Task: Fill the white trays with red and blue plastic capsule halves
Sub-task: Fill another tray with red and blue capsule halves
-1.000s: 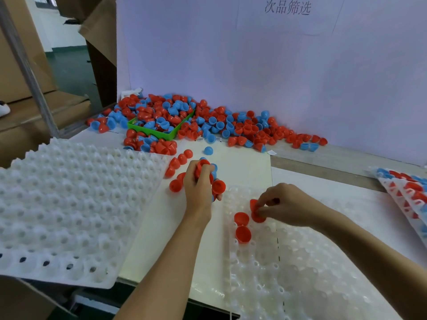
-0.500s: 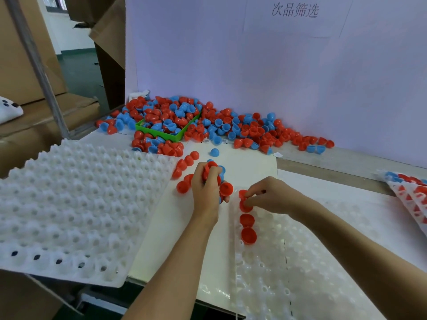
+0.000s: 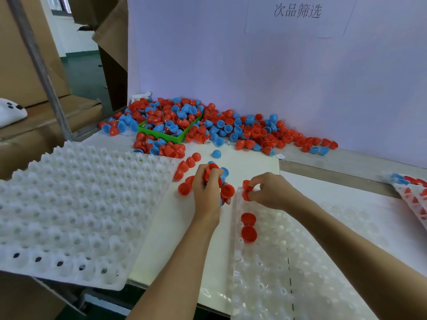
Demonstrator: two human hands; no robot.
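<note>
The left hand has its grip closed round a clutch of red halves, with a blue one or two showing among them, held just above the counter at the centre. The right hand, just beside it at 3 o'clock, pinches one red half at the far edge of the near tray, whose pockets run toward 5 o'clock. Two red halves already sit in that tray, touching, just toward 6 o'clock from the pinched one. The loose pile lies at 12 o'clock against the white backboard, spilling over a green bin. A second tray lies at 9 o'clock, and a filled tray shows at 3 o'clock.
</note>
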